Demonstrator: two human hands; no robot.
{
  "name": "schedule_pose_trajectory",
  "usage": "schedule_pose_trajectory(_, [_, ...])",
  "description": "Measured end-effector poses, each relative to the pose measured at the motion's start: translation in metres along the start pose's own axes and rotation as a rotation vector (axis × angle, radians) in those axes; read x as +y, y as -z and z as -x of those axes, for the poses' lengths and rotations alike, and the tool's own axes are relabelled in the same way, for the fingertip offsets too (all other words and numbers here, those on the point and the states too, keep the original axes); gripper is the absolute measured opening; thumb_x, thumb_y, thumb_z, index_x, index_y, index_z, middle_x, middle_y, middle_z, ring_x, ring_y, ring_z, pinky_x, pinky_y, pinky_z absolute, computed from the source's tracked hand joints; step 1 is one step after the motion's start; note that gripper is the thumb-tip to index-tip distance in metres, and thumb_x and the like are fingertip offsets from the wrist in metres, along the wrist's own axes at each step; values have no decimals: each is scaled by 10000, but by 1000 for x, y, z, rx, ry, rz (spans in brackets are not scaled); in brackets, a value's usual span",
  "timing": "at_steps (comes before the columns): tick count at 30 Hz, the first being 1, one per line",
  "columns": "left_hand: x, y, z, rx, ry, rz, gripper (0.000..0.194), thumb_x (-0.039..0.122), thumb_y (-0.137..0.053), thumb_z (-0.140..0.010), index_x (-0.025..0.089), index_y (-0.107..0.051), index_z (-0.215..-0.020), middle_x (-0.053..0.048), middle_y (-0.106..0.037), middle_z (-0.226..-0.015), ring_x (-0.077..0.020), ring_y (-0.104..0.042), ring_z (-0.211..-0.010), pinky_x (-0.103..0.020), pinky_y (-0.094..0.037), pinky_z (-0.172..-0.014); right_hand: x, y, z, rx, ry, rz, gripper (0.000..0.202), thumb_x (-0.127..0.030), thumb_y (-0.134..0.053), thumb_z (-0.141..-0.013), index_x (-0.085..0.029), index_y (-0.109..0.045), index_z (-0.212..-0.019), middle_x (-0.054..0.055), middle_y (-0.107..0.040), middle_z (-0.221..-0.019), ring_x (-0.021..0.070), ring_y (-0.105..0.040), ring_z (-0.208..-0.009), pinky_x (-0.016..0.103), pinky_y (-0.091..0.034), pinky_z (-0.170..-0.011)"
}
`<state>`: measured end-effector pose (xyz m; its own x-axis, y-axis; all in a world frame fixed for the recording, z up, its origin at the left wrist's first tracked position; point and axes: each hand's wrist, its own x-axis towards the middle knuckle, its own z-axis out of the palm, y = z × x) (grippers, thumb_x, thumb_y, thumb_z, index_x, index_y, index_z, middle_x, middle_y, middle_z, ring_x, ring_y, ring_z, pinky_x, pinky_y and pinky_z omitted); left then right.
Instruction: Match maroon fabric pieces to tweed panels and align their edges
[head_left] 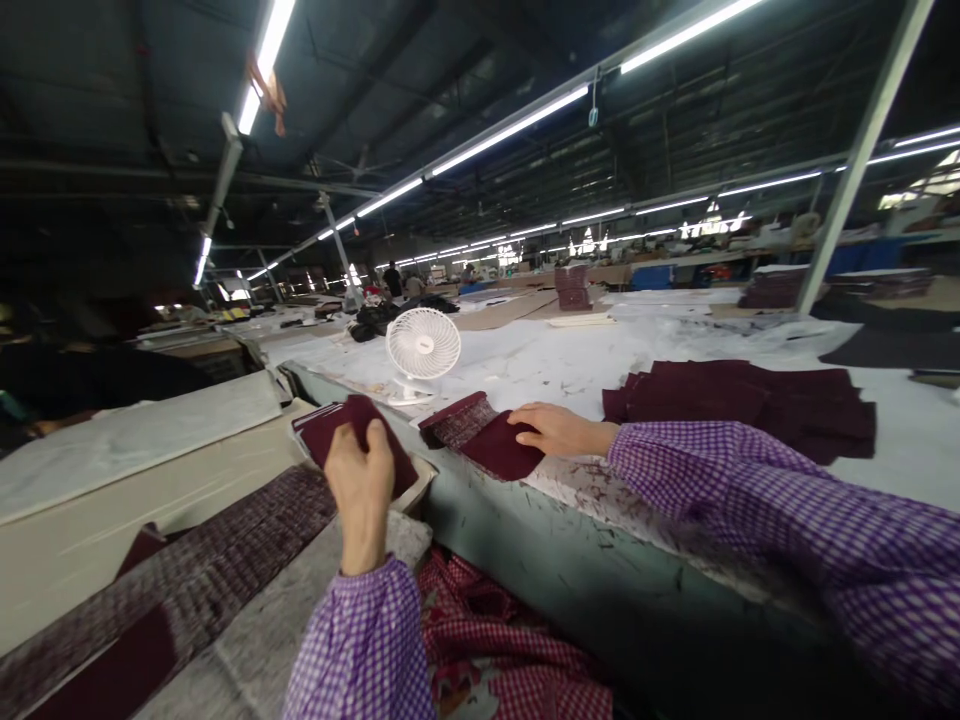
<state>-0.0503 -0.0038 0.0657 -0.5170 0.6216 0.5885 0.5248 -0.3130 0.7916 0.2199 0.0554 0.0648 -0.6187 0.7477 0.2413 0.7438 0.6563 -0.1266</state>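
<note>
My left hand (361, 470) grips a small stack of maroon fabric pieces (390, 440), its fingers wrapped round the near edge. To the right, my right hand (551, 430) rests with fingers stretched out on a maroon piece (499, 447) at the table's near edge. A bundle with a speckled edge (459, 424) lies just left of those fingertips. Behind my right forearm is a spread pile of maroon pieces (735, 400) on the white-covered table (525, 350). At the lower left runs a long row of speckled maroon fabric (240, 545), with its edges up.
A white fan (424, 345) stands on the table between and beyond my hands. Farther back are black cloth (371, 318) and a maroon stack (572, 287). A metal post (862, 160) rises at the right. Red checked cloth (502, 640) covers my lap.
</note>
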Motion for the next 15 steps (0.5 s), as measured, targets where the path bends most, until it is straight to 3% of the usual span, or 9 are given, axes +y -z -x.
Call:
schedule_pose_trajectory(3, [22,-26,19,-154,-47,-228,249,366,-437,-810,169,-572,-740,-103,-629,-717,-277,-621,-779,-365,-470,-724,-2,23,11,58,-95,-194,316,-268,-479,-877,-131,-611,-1129,119,-638,-1131,223,-588,-1010,362,-433,-907])
schedule_pose_trajectory(6, [40,-48,43,-289,-109,-241,298,356,-394,-854,155,-583,-742,-110,-629,-679,-272,-622,-729,-377,-471,-713,-13,50,31,-18,-249,-494,398,-385,-425,-910,-94,-598,-1119,140,-675,-1004,200,-634,-827,320,-496,-743])
schedule_pose_trajectory(8, [50,-57,65,-341,-256,-182,277,313,-387,-876,144,-598,-817,-119,-653,-767,-249,-627,-769,-365,-479,-745,-21,63,45,-116,-336,-727,549,-504,-349,-925,-69,-532,-1206,161,-676,-958,195,-639,-766,314,-509,-684])
schedule_pose_trajectory(10, [59,-63,89,-471,-454,-120,249,263,-384,-893,147,-603,-910,-129,-657,-970,-228,-623,-873,-355,-483,-806,-25,70,58,-196,-401,-909,698,-617,-289,-901,-77,-429,-1321,168,-672,-955,200,-641,-746,328,-519,-663])
schedule_pose_trajectory(13, [69,-63,117,-766,-661,-61,224,283,-421,-903,171,-615,-888,-108,-628,-1088,-228,-591,-973,-369,-487,-848,-20,67,72,-200,-452,-920,789,-650,-451,-819,-130,-339,-1401,148,-657,-1017,204,-631,-761,326,-517,-639])
schedule_pose_trajectory(15, [72,-60,122,-886,-667,-5,245,370,-488,-883,184,-622,-795,-81,-653,-991,-226,-587,-949,-374,-486,-846,-12,60,77,-162,-443,-784,808,-523,-625,-748,-112,-355,-1389,119,-667,-964,191,-610,-758,300,-492,-639])
